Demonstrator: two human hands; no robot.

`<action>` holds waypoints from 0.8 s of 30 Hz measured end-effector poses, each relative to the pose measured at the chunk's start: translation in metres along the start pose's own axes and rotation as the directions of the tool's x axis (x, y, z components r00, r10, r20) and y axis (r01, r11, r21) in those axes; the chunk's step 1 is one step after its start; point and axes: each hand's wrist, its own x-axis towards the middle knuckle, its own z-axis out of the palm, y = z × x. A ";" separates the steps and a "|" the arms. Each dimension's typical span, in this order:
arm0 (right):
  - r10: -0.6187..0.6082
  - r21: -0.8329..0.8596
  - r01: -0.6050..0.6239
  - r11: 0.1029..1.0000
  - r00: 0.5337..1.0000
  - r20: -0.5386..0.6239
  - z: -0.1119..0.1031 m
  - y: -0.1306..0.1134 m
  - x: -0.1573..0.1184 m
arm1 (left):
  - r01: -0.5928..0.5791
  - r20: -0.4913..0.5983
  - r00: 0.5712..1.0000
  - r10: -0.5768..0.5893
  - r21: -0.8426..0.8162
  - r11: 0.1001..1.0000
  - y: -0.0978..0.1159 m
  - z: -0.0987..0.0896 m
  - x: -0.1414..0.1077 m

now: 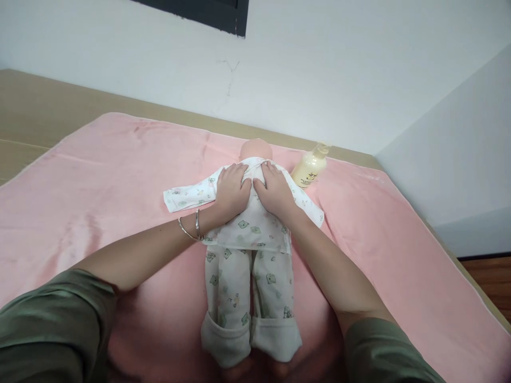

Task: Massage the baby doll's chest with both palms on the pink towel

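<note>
A doll point(256, 150) in a white printed top point(255, 230) and matching trousers point(271, 276) with turned-up cuffs lies on a pink cloth point(131, 159), its head away from me. Its sleeves spread out to both sides. My left hand point(232, 192) rests on the left side of the upper chest, fingers flat on the fabric. On the right side of the chest lies my right hand point(276, 192), also flat, its thumb close to the left thumb. Neither hand grips anything.
A pale yellow pump bottle point(309, 167) lies tilted on the cloth, right of the doll's head, near the right sleeve. Beneath the cloth is a wooden surface point(48, 101). A white wall point(319, 69) rises behind it, with a dark frame point(207, 13) at the top.
</note>
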 end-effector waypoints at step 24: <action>-0.039 -0.162 0.051 0.985 0.996 0.076 -0.012 -0.034 -0.027 | 0.039 0.152 0.988 -0.030 -0.052 0.998 0.007 -0.025 0.016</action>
